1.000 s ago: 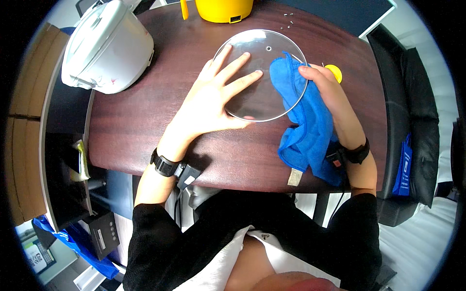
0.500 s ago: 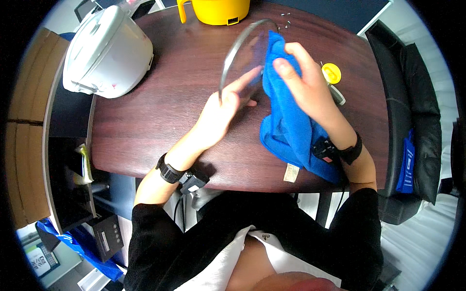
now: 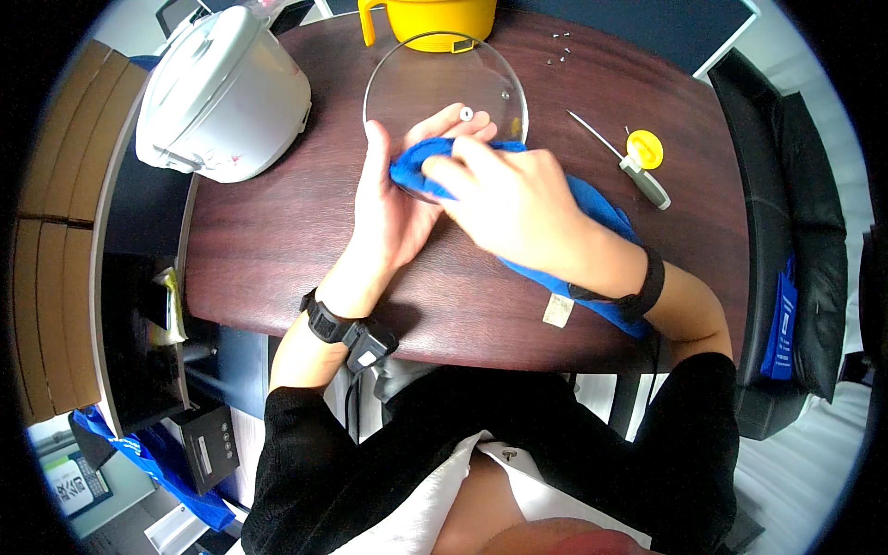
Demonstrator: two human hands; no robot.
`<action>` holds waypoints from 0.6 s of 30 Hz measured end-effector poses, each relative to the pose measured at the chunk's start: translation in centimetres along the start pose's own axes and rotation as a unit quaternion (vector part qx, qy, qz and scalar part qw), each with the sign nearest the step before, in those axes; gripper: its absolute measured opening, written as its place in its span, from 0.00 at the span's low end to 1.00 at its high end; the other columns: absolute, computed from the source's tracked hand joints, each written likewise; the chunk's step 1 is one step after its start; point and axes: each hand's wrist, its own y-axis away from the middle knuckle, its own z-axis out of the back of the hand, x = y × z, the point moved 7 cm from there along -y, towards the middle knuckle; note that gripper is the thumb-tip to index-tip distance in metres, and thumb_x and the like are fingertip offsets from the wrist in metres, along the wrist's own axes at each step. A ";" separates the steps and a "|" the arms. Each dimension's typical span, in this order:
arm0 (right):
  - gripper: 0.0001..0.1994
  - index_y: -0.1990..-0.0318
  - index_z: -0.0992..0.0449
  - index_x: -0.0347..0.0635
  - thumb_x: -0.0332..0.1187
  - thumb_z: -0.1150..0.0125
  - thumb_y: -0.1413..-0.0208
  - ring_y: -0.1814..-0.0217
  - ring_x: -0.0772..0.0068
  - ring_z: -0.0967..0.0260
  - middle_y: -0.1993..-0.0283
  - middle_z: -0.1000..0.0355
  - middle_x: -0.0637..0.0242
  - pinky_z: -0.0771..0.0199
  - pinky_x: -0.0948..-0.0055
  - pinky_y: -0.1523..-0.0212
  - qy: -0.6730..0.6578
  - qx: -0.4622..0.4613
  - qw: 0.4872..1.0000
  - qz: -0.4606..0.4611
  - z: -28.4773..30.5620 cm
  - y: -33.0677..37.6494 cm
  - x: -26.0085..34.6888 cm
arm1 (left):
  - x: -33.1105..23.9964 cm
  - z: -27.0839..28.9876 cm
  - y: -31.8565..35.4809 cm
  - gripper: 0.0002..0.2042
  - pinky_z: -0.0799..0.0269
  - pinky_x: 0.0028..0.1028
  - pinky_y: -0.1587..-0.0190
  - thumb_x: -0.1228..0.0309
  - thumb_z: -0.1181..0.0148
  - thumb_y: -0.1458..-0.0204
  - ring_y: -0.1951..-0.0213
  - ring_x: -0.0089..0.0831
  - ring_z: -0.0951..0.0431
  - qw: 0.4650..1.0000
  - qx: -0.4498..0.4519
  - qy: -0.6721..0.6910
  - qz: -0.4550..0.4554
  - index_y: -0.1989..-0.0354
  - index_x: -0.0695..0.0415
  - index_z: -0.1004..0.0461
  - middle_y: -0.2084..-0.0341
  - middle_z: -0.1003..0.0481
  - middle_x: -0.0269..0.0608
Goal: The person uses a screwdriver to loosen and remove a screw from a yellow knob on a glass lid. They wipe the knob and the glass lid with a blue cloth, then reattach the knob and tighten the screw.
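Note:
A round clear glass lid with a metal rim is tilted above the middle of the table. My left hand supports it from underneath, thumb at the left rim, and the fingers partly show through the glass near the small centre hole. My right hand is closed on a blue cloth and presses a bunched part of it onto the lid's near edge. The rest of the cloth trails under my right forearm onto the table. That near edge of the lid is hidden by cloth and hand.
Right of the lid, a screwdriver lies beside a round yellow piece. Several small screws are scattered at the far side. A yellow pot stands at the back, a white rice cooker at the left. The dark wooden table curves at its edges.
The lid has turned from nearly edge-on to facing up. My right hand has moved left and nearer with the cloth, from the lid's right face to its near edge, uncovering the screwdriver.

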 end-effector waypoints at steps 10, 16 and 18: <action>0.11 0.60 0.28 0.47 0.40 0.38 0.47 0.76 0.57 0.25 0.69 0.28 0.62 0.24 0.63 0.77 0.029 -0.015 0.997 -0.077 1.5 -1.1 -5.2 | 0.3 -0.3 -0.1 0.16 0.32 0.48 0.41 0.75 0.46 0.43 0.43 0.40 0.29 0.998 0.068 0.011 0.001 0.47 0.67 0.33 0.50 0.27 0.51; 0.11 0.59 0.30 0.47 0.39 0.39 0.46 0.77 0.61 0.25 0.71 0.32 0.64 0.23 0.66 0.77 0.052 -0.027 0.997 -0.042 1.1 -1.1 -3.4 | 0.3 1.2 -0.2 0.15 0.35 0.42 0.38 0.87 0.51 0.54 0.47 0.37 0.27 0.997 0.058 0.050 0.006 0.57 0.62 0.30 0.53 0.27 0.48; 0.11 0.57 0.28 0.48 0.41 0.42 0.43 0.73 0.57 0.24 0.69 0.27 0.61 0.22 0.63 0.75 0.076 -0.064 0.991 -0.085 1.8 -1.4 -6.9 | 0.5 -0.4 -0.2 0.21 0.39 0.46 0.35 0.87 0.52 0.54 0.40 0.43 0.33 0.998 0.047 0.031 0.025 0.47 0.66 0.34 0.45 0.32 0.54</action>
